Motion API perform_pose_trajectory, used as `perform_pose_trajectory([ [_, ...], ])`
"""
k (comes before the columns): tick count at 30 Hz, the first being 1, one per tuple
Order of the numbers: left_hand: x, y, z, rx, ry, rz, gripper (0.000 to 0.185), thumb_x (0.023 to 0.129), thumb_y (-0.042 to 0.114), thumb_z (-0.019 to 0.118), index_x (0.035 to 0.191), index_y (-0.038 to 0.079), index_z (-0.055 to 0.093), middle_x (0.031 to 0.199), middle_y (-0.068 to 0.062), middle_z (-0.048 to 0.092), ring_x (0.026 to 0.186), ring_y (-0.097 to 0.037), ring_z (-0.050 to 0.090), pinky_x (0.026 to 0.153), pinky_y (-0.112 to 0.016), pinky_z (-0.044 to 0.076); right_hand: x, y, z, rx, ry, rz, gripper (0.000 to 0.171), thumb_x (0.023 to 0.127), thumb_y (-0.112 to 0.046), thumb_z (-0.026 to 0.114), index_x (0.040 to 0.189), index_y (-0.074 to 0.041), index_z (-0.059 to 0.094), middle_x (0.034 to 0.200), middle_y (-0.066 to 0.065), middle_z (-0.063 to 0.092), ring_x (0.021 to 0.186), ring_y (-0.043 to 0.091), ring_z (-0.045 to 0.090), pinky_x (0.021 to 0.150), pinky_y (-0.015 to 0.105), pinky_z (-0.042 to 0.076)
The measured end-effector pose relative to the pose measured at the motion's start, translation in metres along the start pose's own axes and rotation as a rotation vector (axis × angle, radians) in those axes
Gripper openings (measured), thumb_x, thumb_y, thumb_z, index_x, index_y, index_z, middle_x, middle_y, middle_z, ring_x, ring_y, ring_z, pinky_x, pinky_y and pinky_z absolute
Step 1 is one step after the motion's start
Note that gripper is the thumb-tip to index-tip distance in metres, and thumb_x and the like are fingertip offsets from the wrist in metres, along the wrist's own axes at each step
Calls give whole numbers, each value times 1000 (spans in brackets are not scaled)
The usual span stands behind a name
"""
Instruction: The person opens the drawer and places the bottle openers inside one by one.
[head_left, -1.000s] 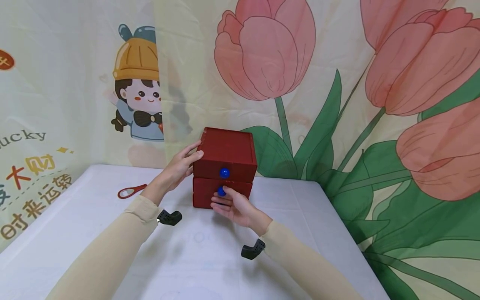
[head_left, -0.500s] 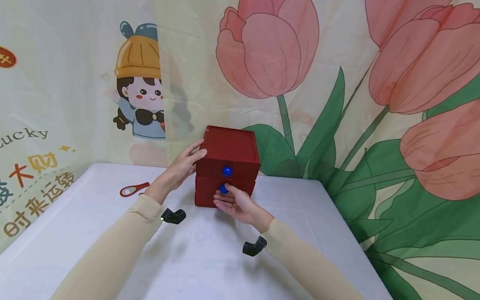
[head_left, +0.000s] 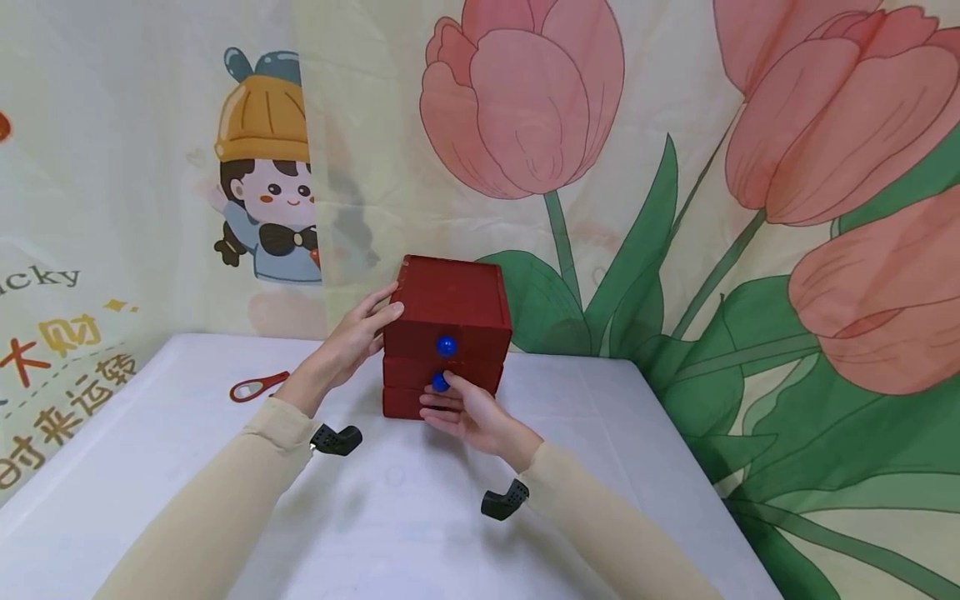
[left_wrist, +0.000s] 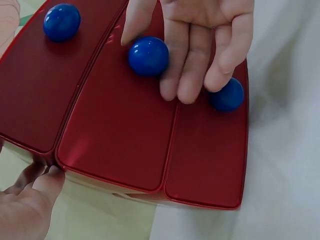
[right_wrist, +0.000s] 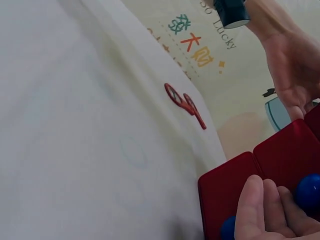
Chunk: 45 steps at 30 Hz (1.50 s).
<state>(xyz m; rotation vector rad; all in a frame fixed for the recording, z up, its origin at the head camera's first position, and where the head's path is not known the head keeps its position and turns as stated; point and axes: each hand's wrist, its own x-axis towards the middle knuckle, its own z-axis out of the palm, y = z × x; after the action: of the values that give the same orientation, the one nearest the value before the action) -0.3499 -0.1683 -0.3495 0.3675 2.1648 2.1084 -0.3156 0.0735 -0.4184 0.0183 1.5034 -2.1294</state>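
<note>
A red box with three stacked drawers (head_left: 450, 292) stands on the table, each drawer front bearing a round blue knob. My right hand (head_left: 476, 412) is at the middle knob (left_wrist: 148, 56), the thumb on one side and the index finger on the other, pinching it. The other fingers of that hand extend over the lowest drawer front, near its blue knob (left_wrist: 227, 95). My left hand (head_left: 348, 346) rests against the box's left side, with its fingertips at the side edge by the seam under the top drawer. The top knob (head_left: 446, 347) is untouched.
A red handled item with a loop at one end (head_left: 258, 387) lies on the white-covered table (head_left: 405, 517), left of the box. Behind stands a printed cloth backdrop (head_left: 517, 108) with tulips and a cartoon figure. Black wrist mounts (head_left: 337, 440) hang below both sleeves.
Both hands keep their places on the box, and the view shifts slightly. A seam between the middle and lowest drawer fronts shows now where it was not visible before.
</note>
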Motion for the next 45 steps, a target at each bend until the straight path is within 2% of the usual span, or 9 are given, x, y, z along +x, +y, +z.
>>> perform_pose_trajectory([
  [9, -1, 2, 0, -7, -2, 9, 75, 108, 50, 57, 171, 34, 19, 176, -11, 20, 160, -34, 27, 131, -55, 18, -14, -5, -28, -138, 14, -16, 59, 111, -41, 53, 150, 3, 54, 144, 24, 64, 130, 41, 65, 105, 40, 56],
  [13, -1, 0, -1, -5, 0, 4, 75, 108, 50, 57, 171, 34, 19, 176, -11, 19, 160, -34, 26, 131, -56, 18, -24, -11, -46, -176, 20, -21, 56, 112, -38, 51, 152, 3, 51, 149, 26, 58, 136, 44, 60, 111, 44, 51],
  [17, -2, 0, -1, -8, 3, 0, 75, 108, 50, 57, 171, 35, 19, 176, -11, 19, 160, -35, 26, 130, -56, 19, -35, -20, -62, -271, 47, -35, 52, 113, -32, 48, 151, 3, 52, 150, 28, 56, 133, 44, 62, 115, 49, 47],
  [22, -3, 0, 0, -7, 1, 0, 76, 108, 50, 56, 171, 35, 18, 176, -10, 19, 161, -34, 25, 131, -56, 18, -46, -38, -78, -424, 134, -69, 49, 113, -29, 44, 150, 3, 54, 149, 27, 57, 133, 43, 62, 105, 41, 57],
  [25, -2, 1, 0, -7, 0, 5, 75, 108, 50, 56, 171, 35, 18, 176, -10, 18, 161, -34, 25, 131, -56, 18, -51, -53, -82, -475, 172, -92, 52, 114, -31, 44, 153, 2, 51, 152, 26, 54, 135, 42, 60, 101, 37, 59],
  [30, -3, -1, -1, -11, 0, 5, 76, 108, 49, 56, 172, 34, 17, 177, -10, 18, 161, -34, 25, 131, -56, 17, -52, -79, -78, -544, 204, -173, 58, 113, -36, 46, 160, -2, 41, 156, 25, 50, 132, 39, 62, 109, 44, 54],
  [35, -3, -3, -3, -16, -1, -2, 76, 108, 49, 56, 172, 33, 17, 176, -11, 19, 160, -34, 26, 131, -57, 17, -49, -102, -63, -584, 219, -285, 61, 114, -36, 46, 166, -8, 31, 163, 22, 42, 138, 43, 57, 116, 51, 48],
  [40, -3, -2, -3, -13, -6, 7, 77, 108, 50, 57, 172, 34, 17, 176, -11, 19, 160, -35, 26, 131, -57, 17, -42, -115, -49, -665, 216, -401, 62, 113, -37, 47, 169, -18, 28, 164, 18, 40, 143, 43, 50, 116, 53, 48],
  [45, -2, -1, -1, -9, -6, 5, 77, 108, 50, 57, 172, 33, 17, 176, -11, 19, 160, -35, 26, 131, -57, 17, -34, -116, -41, -766, 188, -471, 63, 113, -39, 48, 170, -24, 25, 163, 14, 41, 143, 34, 51, 112, 52, 51],
])
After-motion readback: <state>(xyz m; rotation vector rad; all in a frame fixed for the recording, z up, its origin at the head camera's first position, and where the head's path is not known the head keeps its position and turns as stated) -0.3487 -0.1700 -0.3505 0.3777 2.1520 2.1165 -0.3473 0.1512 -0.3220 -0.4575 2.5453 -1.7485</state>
